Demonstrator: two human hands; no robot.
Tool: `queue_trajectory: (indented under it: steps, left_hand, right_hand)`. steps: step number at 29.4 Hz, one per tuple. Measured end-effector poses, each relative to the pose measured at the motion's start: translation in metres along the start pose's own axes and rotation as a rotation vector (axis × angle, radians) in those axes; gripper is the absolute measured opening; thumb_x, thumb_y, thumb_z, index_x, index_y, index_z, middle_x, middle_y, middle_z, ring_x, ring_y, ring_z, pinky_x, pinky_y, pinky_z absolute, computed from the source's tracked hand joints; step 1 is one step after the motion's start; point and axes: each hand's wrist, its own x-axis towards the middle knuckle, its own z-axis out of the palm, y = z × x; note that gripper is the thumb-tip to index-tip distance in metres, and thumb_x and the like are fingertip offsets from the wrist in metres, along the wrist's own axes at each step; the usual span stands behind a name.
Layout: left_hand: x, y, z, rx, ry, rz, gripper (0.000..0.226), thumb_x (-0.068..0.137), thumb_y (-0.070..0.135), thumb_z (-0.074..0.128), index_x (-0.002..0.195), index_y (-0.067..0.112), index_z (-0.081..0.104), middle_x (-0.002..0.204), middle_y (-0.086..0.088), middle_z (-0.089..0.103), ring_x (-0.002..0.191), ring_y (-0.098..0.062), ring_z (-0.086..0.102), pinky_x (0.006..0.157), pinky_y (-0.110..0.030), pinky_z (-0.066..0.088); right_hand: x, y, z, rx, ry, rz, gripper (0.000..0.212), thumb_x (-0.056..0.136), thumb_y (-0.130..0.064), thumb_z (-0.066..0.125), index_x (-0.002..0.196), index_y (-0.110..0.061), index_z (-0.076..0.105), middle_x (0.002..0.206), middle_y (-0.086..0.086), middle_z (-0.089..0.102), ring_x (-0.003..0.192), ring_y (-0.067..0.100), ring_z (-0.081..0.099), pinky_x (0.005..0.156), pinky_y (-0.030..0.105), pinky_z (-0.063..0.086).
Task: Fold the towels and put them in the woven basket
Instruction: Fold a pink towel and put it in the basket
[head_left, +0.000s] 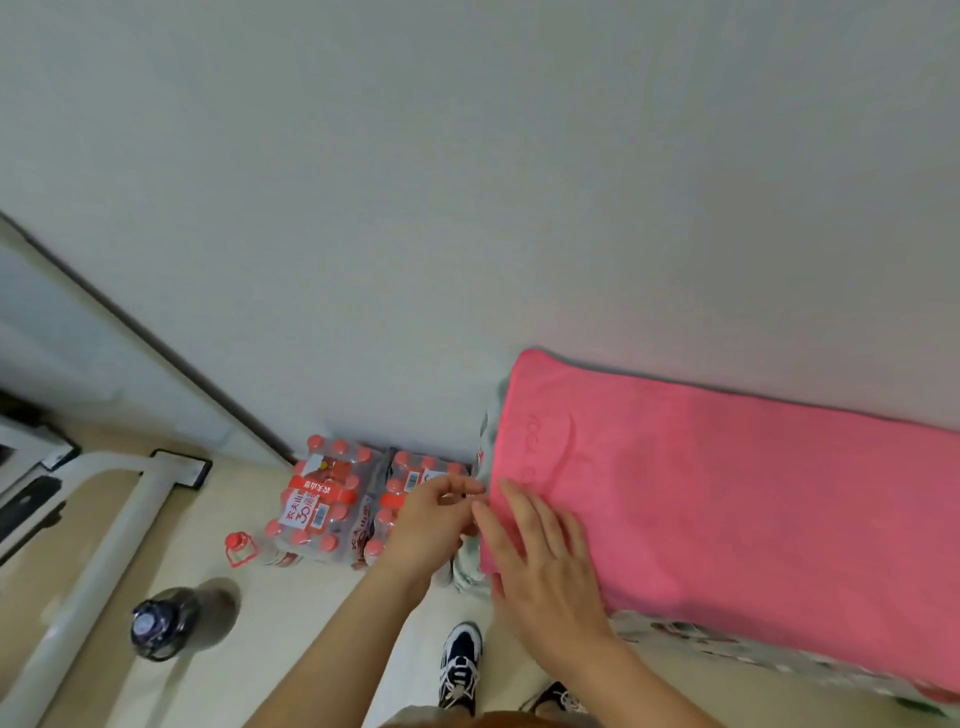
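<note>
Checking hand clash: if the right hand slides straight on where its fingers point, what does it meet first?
Likely the left hand, at the edge of the pink towel just ahead of the right hand; depth unclear.

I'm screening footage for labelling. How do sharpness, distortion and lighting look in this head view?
Head view: wide-angle distortion tilts wall and floor; whole frame soft, embossed lettering on the pink towel unreadable; left hand and right hand slightly blurred; flat, even lighting, one soft shadow beside the dark bottle.
</note>
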Motion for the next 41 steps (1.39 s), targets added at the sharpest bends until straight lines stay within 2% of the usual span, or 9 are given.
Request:
queue_trajectory:
  steps: [3, 7, 14, 17, 24, 28, 32, 36, 41]
  left_hand:
    - [0.023, 0.02, 0.0, -0.037, 0.022, 0.025, 0.015, 0.089, 0.009, 0.057, 0.102, 0.013, 0.064, 0.086, -0.009, 0.069, 0.067, -0.015, 0.058, 0.058, -0.025, 0.048]
    - [0.072, 0.066, 0.011, 0.085, 0.064, 0.23, 0.019, 0.089, 0.018, 0.058, 0.106, 0.025, 0.059, 0.095, -0.004, 0.067, 0.073, -0.015, 0.058, 0.068, -0.033, 0.05]
    - [0.12, 0.086, 0.044, 0.458, 0.12, 0.48, 0.013, 0.081, 0.015, 0.066, 0.084, 0.026, 0.071, 0.087, 0.012, 0.068, 0.085, -0.01, 0.063, 0.075, -0.02, 0.044]
    - [0.122, 0.084, 0.044, 0.31, 0.151, 0.443, 0.009, 0.079, 0.015, 0.072, 0.083, 0.021, 0.076, 0.083, 0.011, 0.07, 0.085, -0.007, 0.064, 0.076, -0.014, 0.044]
    - [0.132, 0.083, 0.009, 0.194, 0.254, 0.326, 0.013, 0.078, 0.011, 0.072, 0.088, 0.016, 0.077, 0.088, -0.001, 0.074, 0.085, -0.017, 0.069, 0.086, -0.033, 0.054]
    - [0.13, 0.081, -0.019, 0.142, 0.321, 0.276, 0.014, 0.08, 0.006, 0.069, 0.09, 0.013, 0.076, 0.086, -0.002, 0.072, 0.081, -0.017, 0.066, 0.078, -0.027, 0.052]
    - [0.126, 0.083, -0.041, 0.103, 0.36, 0.258, 0.016, 0.081, 0.003, 0.066, 0.091, 0.011, 0.076, 0.084, 0.0, 0.07, 0.081, -0.016, 0.064, 0.075, -0.026, 0.051]
    - [0.123, 0.09, -0.054, -0.019, 0.29, 0.198, 0.014, 0.08, -0.002, 0.066, 0.09, 0.006, 0.073, 0.082, -0.007, 0.068, 0.069, -0.015, 0.059, 0.066, -0.026, 0.05]
    - [0.117, 0.1, -0.061, -0.163, 0.148, 0.069, 0.013, 0.08, -0.007, 0.065, 0.086, 0.003, 0.071, 0.083, -0.012, 0.068, 0.077, -0.023, 0.06, 0.07, -0.03, 0.054]
  right_hand:
    - [-0.007, 0.002, 0.008, -0.014, 0.055, -0.038, 0.058, 0.06, -0.019, 0.075, 0.113, -0.031, 0.053, 0.123, 0.01, 0.061, 0.115, 0.025, 0.05, 0.094, 0.045, 0.037]
    - [-0.005, -0.009, 0.006, -0.065, -0.01, -0.021, 0.055, 0.066, -0.021, 0.058, 0.118, -0.036, 0.053, 0.11, 0.006, 0.049, 0.097, 0.025, 0.048, 0.083, 0.041, 0.034]
    - [0.013, -0.022, -0.007, 0.017, -0.02, 0.057, 0.025, 0.075, -0.031, 0.057, 0.096, -0.02, 0.062, 0.082, -0.001, 0.051, 0.074, 0.019, 0.05, 0.063, 0.031, 0.043]
    - [0.016, -0.02, -0.011, 0.077, -0.008, 0.099, 0.014, 0.08, -0.028, 0.06, 0.089, -0.018, 0.064, 0.078, -0.002, 0.053, 0.07, 0.016, 0.049, 0.059, 0.028, 0.042]
    - [0.017, -0.036, -0.01, 0.303, -0.17, 0.271, 0.019, 0.075, -0.018, 0.048, 0.091, -0.021, 0.058, 0.087, -0.002, 0.051, 0.072, 0.016, 0.051, 0.054, 0.028, 0.044]
    - [0.043, -0.051, -0.022, 0.07, -0.342, 0.247, 0.019, 0.049, -0.025, 0.079, 0.058, -0.025, 0.062, 0.07, -0.002, 0.053, 0.058, 0.017, 0.054, 0.046, 0.023, 0.029]
    - [0.063, -0.062, -0.033, 0.0, -0.449, 0.193, 0.012, 0.083, -0.027, 0.062, 0.088, -0.019, 0.069, 0.091, 0.006, 0.062, 0.077, 0.026, 0.063, 0.047, 0.024, 0.012]
    - [0.065, -0.061, -0.041, 0.004, -0.407, 0.191, 0.044, 0.019, -0.025, 0.089, 0.046, -0.024, 0.054, 0.048, -0.007, 0.049, 0.032, 0.012, 0.045, 0.047, 0.016, -0.001]
    - [0.06, -0.072, -0.061, 0.525, -0.16, 0.132, 0.029, 0.07, -0.002, 0.062, 0.075, -0.023, 0.043, 0.068, -0.013, 0.037, 0.056, 0.011, 0.036, 0.045, 0.028, 0.025]
